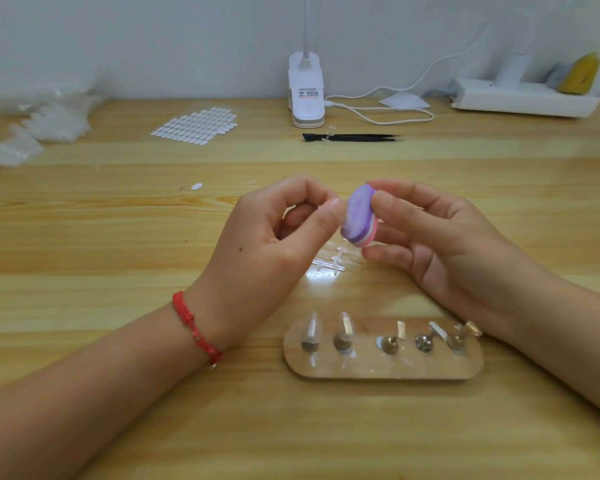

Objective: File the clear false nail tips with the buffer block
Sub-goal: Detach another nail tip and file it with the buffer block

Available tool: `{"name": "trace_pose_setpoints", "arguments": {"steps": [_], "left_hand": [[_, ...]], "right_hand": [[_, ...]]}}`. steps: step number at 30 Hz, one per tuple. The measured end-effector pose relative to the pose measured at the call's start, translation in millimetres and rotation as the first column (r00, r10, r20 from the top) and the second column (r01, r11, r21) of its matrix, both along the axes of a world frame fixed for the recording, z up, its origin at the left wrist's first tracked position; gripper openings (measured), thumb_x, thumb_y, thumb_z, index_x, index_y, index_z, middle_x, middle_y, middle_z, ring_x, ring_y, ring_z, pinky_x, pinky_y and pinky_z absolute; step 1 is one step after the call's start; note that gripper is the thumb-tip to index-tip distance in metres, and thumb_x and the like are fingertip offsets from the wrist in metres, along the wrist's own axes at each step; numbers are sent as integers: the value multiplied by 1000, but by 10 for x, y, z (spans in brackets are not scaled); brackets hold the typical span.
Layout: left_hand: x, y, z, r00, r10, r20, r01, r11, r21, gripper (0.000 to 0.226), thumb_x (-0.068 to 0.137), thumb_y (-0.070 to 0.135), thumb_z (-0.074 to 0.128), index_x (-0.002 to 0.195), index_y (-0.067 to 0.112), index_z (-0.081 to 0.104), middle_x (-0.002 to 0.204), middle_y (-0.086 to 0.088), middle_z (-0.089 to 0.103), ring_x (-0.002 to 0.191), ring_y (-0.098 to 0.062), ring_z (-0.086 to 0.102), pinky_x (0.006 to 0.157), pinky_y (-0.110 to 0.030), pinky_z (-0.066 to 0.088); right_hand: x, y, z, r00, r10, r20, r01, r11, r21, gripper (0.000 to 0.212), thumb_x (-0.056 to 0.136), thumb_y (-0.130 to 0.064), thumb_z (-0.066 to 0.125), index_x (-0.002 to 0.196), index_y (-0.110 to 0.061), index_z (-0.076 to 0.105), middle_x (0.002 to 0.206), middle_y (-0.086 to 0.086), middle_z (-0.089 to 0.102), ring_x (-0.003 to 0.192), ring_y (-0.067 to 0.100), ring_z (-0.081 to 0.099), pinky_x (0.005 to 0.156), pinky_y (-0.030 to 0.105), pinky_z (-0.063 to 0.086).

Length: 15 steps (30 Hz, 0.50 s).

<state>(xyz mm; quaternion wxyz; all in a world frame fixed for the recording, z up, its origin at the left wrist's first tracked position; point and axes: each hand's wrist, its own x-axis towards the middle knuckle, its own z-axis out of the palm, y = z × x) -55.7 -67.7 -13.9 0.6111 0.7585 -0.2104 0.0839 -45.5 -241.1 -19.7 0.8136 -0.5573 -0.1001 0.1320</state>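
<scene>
My right hand (426, 233) grips a small purple, white and pink buffer block (359, 218) between thumb and fingers, above the middle of the table. My left hand (274, 237) pinches something tiny right against the block's purple face; a clear nail tip there is barely visible. Below the hands lie clear plastic sprue pieces (329, 265). A wooden oval stand (383, 370) sits near me, with two clear nail tips (310, 329) upright on its left magnetic holders.
Black tweezers (352, 137), a white clip lamp (306, 95) with its cable, and a sheet of adhesive tabs (196, 126) lie at the back. Clear plastic bags (42, 123) are piled at the far left. A white power strip (523, 98) sits at the back right.
</scene>
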Motion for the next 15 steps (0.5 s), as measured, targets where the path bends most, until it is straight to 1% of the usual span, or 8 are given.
{"name": "trace_pose_setpoints", "arguments": {"steps": [4, 7, 8, 10, 12, 14, 15], "left_hand": [[8, 0, 0, 1000, 15, 4, -15, 1000, -3, 15, 85, 21, 54, 73, 13, 58, 58, -9, 27, 51, -8, 25, 49, -16, 25], [-6, -6, 2, 1000, -7, -6, 7, 1000, -28, 15, 85, 20, 54, 73, 14, 58, 56, -5, 26, 48, -4, 24, 47, -12, 25], [-11, -12, 4, 1000, -21, -7, 21, 999, -32, 15, 85, 20, 55, 72, 14, 58, 57, -7, 25, 47, -4, 24, 47, -12, 25], [-8, -12, 8, 1000, -21, 0, 21, 1000, -22, 14, 85, 20, 54, 72, 15, 58, 58, -13, 26, 49, -5, 25, 47, -12, 26], [11, -2, 7, 1000, -1, -5, 1, 999, -34, 14, 85, 20, 55, 73, 14, 58, 58, -9, 26, 49, -5, 25, 48, -12, 26], [16, 3, 7, 1000, -3, -10, 2, 999, -42, 13, 84, 20, 56, 73, 15, 59, 57, -7, 25, 48, -3, 24, 48, -11, 26], [10, 1, 8, 1000, -14, -10, 13, 999, -41, 13, 84, 20, 56, 73, 15, 59, 57, -11, 23, 48, -4, 24, 48, -11, 25]], "right_hand": [[-12, 15, 13, 999, 47, 14, -47, 998, -31, 15, 71, -13, 68, 81, -17, 79, 78, 4, 75, 66, 13, 71, 56, 20, 56], [1, -10, 17, 999, 14, -32, -13, 1000, 28, 15, 72, -16, 67, 82, -18, 78, 81, 5, 75, 68, 13, 72, 56, 19, 55], [1, -16, 20, 999, 16, -34, -15, 999, 31, 15, 72, -16, 68, 82, -18, 78, 81, 5, 75, 68, 13, 72, 57, 19, 55], [-9, -9, 20, 999, 52, -15, -52, 999, -4, 16, 71, -16, 70, 83, -19, 79, 81, 4, 75, 68, 13, 72, 57, 19, 56], [-19, 2, 19, 998, 69, -6, -69, 997, -29, 15, 70, -17, 74, 84, -20, 79, 80, 3, 75, 69, 12, 73, 58, 19, 56], [0, -12, 17, 999, 33, -24, -33, 999, 0, 15, 72, -17, 72, 85, -19, 79, 81, 4, 75, 69, 12, 72, 57, 18, 55], [12, -18, 17, 999, 13, -37, -13, 1000, 17, 15, 72, -17, 70, 84, -19, 79, 82, 5, 75, 69, 12, 72, 57, 18, 55]]}}
